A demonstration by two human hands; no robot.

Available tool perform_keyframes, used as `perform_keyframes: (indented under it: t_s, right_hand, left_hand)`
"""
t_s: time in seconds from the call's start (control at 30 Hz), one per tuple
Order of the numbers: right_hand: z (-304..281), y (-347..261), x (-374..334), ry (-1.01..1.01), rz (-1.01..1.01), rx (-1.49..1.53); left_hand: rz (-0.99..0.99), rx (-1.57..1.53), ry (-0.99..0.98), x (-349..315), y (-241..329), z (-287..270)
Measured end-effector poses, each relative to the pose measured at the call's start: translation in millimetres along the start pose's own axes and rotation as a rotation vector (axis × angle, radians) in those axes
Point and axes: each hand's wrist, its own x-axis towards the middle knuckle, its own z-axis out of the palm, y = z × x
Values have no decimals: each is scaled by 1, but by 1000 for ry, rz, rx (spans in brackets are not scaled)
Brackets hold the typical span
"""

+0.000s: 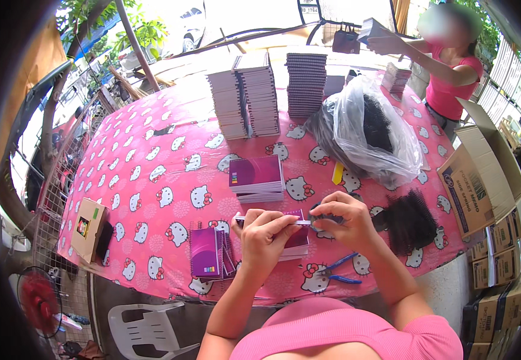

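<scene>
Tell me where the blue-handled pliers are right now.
The blue-handled pliers lie on the pink tablecloth near its front edge, just below the right hand and left of the loose pile of black spiral coils.

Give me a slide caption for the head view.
Both hands, left hand and right hand, fit a black coil to a purple notebook.

three tall notebook stacks (265, 96), one clear plastic bag (368, 129), one blue-handled pliers (338, 270), two hands (308, 228)

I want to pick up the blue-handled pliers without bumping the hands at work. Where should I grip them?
Grip the blue-handled pliers by the two handles, coming from the table's near edge on the right. They lie flat, handles spread toward that side, and the right hand works above and beyond them.
</scene>
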Motion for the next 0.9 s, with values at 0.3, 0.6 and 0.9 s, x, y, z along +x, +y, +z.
perform_keyframes:
  t_s: [0.3,0.6,0.9]
  right_hand:
    - [-3,4,9,-268,182,107]
    - [10,-14,3,-45,-56,-214]
    - [22,-12,3,-110,-62,-377]
  left_hand:
    - [-54,51,26,-3,7,1]
    - [-126,83,18,-8,2,1]
    - [-116,92,12,-9,1,0]
